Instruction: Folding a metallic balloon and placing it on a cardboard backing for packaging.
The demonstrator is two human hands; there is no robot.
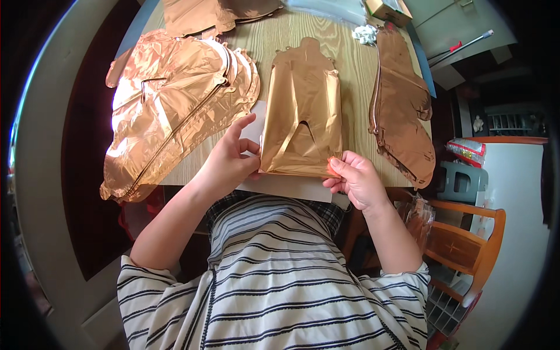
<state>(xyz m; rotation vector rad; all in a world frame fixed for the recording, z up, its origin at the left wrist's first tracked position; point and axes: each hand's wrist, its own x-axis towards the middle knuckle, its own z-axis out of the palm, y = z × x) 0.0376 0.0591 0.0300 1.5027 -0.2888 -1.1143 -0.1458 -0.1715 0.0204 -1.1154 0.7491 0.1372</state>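
My left hand (228, 153) and right hand (359, 179) held the middle foil (298, 105), fingers clamped on its lower corners (left index raised), over the worktop (357, 87).

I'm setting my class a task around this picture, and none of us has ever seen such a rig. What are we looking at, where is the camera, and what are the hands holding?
There is no machine here: a person works with two bare hands. A wide fisheye camera on their head looks down, so edges bend and their own striped shirt shows below.

On the wooden table lie shiny copper-coloured foil pieces: a large one on the left, a narrow one on the right and another at the far edge.

The middle foil piece is in hand. The right hand pinches its near right corner; the left hand touches its near left edge, though its grip is partly hidden.
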